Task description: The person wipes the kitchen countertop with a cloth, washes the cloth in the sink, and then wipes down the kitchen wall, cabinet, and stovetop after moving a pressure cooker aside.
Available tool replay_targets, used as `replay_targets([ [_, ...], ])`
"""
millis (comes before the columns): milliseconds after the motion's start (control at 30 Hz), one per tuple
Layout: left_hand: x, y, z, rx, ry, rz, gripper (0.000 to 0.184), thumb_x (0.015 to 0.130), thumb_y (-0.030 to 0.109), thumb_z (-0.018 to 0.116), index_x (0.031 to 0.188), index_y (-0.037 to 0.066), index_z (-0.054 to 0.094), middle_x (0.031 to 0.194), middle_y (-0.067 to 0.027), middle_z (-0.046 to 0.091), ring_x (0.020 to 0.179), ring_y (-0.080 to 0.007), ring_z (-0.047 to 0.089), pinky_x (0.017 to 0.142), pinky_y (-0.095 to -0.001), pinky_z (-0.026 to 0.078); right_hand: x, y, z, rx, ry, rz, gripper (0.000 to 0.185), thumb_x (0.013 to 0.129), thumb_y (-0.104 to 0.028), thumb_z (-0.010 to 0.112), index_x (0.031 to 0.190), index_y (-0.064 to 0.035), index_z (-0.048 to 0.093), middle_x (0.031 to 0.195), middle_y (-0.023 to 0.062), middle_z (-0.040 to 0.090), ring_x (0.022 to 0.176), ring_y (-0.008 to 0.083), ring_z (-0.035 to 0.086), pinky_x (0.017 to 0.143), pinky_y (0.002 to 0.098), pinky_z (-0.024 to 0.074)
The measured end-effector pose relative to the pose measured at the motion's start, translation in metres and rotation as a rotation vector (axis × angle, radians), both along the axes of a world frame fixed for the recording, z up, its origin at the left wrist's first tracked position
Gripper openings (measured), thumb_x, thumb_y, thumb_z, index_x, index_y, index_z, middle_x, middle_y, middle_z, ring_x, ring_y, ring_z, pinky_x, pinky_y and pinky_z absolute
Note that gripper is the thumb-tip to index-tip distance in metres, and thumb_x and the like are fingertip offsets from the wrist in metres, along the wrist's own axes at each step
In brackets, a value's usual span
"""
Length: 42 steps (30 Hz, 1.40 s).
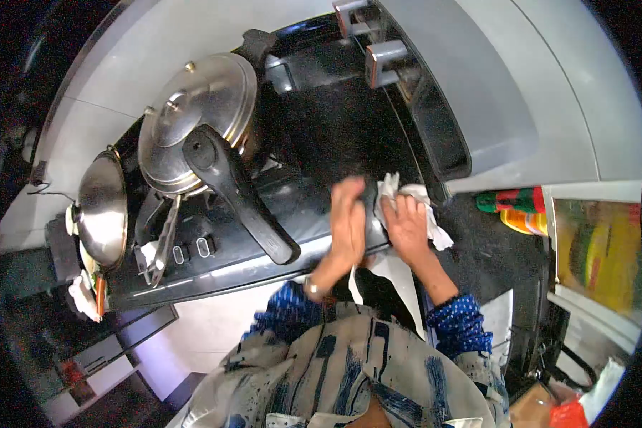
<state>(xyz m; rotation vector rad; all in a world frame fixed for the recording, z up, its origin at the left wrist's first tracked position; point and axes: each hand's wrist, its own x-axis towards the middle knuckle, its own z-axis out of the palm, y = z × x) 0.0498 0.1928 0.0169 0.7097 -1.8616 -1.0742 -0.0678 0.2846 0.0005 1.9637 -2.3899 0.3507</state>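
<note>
My right hand (410, 227) presses down on a crumpled white cloth (439, 232), its fingers bent over the cloth at the right end of the black stove top. Beside it, to the left, my left hand (347, 227) is held over the stove's front edge with its fingers stretched out and nothing in it. The left fingertips are slightly blurred. Under both hands runs the glossy black stove surface (278, 203). Left of my hands stands a steel pressure cooker (214, 89), its long black handle (246, 196) reaching toward my left hand.
A steel pan lid (103, 210) leans at the far left. Metal tongs (167, 239) lie near the cooker. Grey-capped bottles or knobs (386, 63) stick out at the upper right. Red-and-green packaging (510, 200) sits by a white-framed cabinet (599, 253) on the right.
</note>
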Motion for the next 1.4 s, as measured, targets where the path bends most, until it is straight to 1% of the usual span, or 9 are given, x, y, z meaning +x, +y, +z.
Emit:
replay_targets([
  [400,0.120,0.034,-0.003,0.184,-0.359,0.269,0.026,0.086,0.009,0.044,0.108,-0.005,0.050,0.109,-0.0205,0.050,0.097,-0.0329,0.049,0.086,-0.0402,0.039,-0.089,-0.320,-0.042,-0.477,0.161,-0.143,0.031,0.079,-0.006,0.047,0.111,-0.0041,0.049,0.112,0.0179,0.053,0.103,0.0310,0.052,0.079,0.0437,0.0421],
  [533,0.141,0.017,-0.012,0.027,-0.597,0.223,0.025,0.087,0.011,0.044,0.104,-0.006,0.052,0.105,-0.0209,0.053,0.094,-0.0329,0.051,0.084,-0.0381,0.040,-0.083,-0.409,-0.043,-0.225,-0.080,-0.030,0.019,0.075,-0.009,0.053,0.092,-0.0042,0.058,0.098,0.0140,0.060,0.094,0.0278,0.055,0.074,0.0438,0.0427],
  [633,0.141,0.004,-0.014,0.034,-0.438,0.268,0.024,0.086,0.009,0.045,0.104,-0.005,0.053,0.103,-0.0211,0.054,0.091,-0.0328,0.052,0.082,-0.0369,0.040,-0.049,-0.381,-0.045,-0.350,0.031,0.079,0.025,0.075,-0.006,0.053,0.098,-0.0123,0.060,0.101,0.0053,0.058,0.094,0.0245,0.051,0.076,0.0403,0.0359],
  [700,0.157,0.007,-0.033,0.443,-0.299,0.322,0.025,0.086,0.009,0.046,0.105,-0.004,0.053,0.102,-0.0190,0.054,0.090,-0.0300,0.053,0.082,-0.0368,0.041,-0.039,-0.333,-0.039,-0.272,-0.024,0.128,0.030,0.075,-0.003,0.051,0.103,-0.0113,0.059,0.103,0.0064,0.057,0.095,0.0260,0.050,0.079,0.0414,0.0352],
  [800,0.162,-0.012,-0.039,-0.018,-0.422,0.107,0.028,0.079,0.012,0.054,0.103,-0.002,0.055,0.105,-0.0162,0.054,0.097,-0.0308,0.052,0.087,-0.0410,0.039,-0.005,-0.197,-0.029,-0.072,-0.071,0.186,0.039,0.075,0.002,0.046,0.112,-0.0081,0.057,0.116,0.0118,0.054,0.109,0.0298,0.045,0.093,0.0454,0.0307],
  [933,0.177,-0.007,-0.084,0.041,-0.410,0.074,0.031,0.072,0.010,0.063,0.100,-0.001,0.057,0.104,-0.0164,0.056,0.103,-0.0354,0.049,0.092,-0.0467,0.036,0.039,-0.047,-0.043,-0.102,-0.119,0.198,0.038,0.076,-0.001,0.046,0.110,-0.0107,0.059,0.120,0.0095,0.053,0.114,0.0286,0.044,0.094,0.0483,0.0315],
  [1067,0.175,0.001,-0.081,0.358,-0.478,-0.011,0.032,0.082,0.020,0.054,0.111,0.004,0.053,0.111,-0.0142,0.053,0.109,-0.0338,0.045,0.095,-0.0490,0.031,0.008,-0.107,-0.034,-0.029,-0.028,0.213,0.040,0.070,-0.008,0.054,0.109,-0.0147,0.058,0.120,0.0080,0.051,0.115,0.0293,0.042,0.092,0.0511,0.0317],
  [1200,0.160,-0.026,-0.029,0.016,-0.813,-0.093,0.027,0.084,0.017,0.048,0.105,0.003,0.057,0.107,-0.0122,0.056,0.097,-0.0297,0.051,0.086,-0.0389,0.039,-0.081,-0.302,-0.055,-0.549,0.089,0.249,0.035,0.076,-0.007,0.048,0.110,-0.0118,0.053,0.105,0.0095,0.053,0.098,0.0275,0.049,0.079,0.0442,0.0379],
  [1400,0.155,-0.020,-0.026,-0.009,-0.775,-0.004,0.025,0.084,0.018,0.050,0.103,0.003,0.055,0.104,-0.0123,0.055,0.090,-0.0325,0.049,0.079,-0.0418,0.037,-0.120,-0.359,-0.058,-0.367,0.343,0.012,0.035,0.079,-0.008,0.048,0.112,-0.0173,0.052,0.103,0.0096,0.052,0.097,0.0289,0.048,0.078,0.0443,0.0376],
])
